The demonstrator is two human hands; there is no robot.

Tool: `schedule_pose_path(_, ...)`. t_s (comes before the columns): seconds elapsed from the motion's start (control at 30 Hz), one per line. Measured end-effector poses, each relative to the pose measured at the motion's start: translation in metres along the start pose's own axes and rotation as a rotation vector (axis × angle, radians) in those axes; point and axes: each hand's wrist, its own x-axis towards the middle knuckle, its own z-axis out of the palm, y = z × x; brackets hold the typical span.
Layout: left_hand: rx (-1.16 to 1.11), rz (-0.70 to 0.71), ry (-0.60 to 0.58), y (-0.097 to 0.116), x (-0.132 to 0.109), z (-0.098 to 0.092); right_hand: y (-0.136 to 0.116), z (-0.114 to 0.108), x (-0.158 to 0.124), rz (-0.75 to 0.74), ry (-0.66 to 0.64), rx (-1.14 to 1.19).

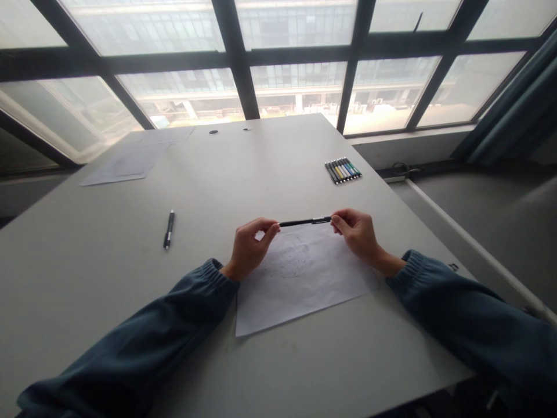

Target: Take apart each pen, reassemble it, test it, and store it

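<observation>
Between my two hands a black pen (300, 222) is held nearly level, above the far part of a paper sheet. My left hand (252, 244) pinches its left tip between thumb and fingers. At the other end, near the clip, my right hand (357, 232) pinches it in the same way. Below lies the white paper sheet (304, 290), with a faint drawing on it, flat on the table. A second black pen (169, 230) rests on the table to the left of my left hand.
A row of several pens (343, 170) with coloured barrels lies near the right edge of the white table (243, 174). More paper sheets (130, 159) lie at the far left. Windows stand behind the table, and a white pipe (470, 235) runs along the floor at right.
</observation>
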Motion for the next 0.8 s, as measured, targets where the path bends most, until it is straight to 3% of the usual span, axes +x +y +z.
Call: schedule_pose_path(0.8, -0.028, 0.01, -0.011, -0.0003, -0.0001, 0.0003, 0.0003, -0.0001, -0.0006, 0.011, -0.018, 0.02)
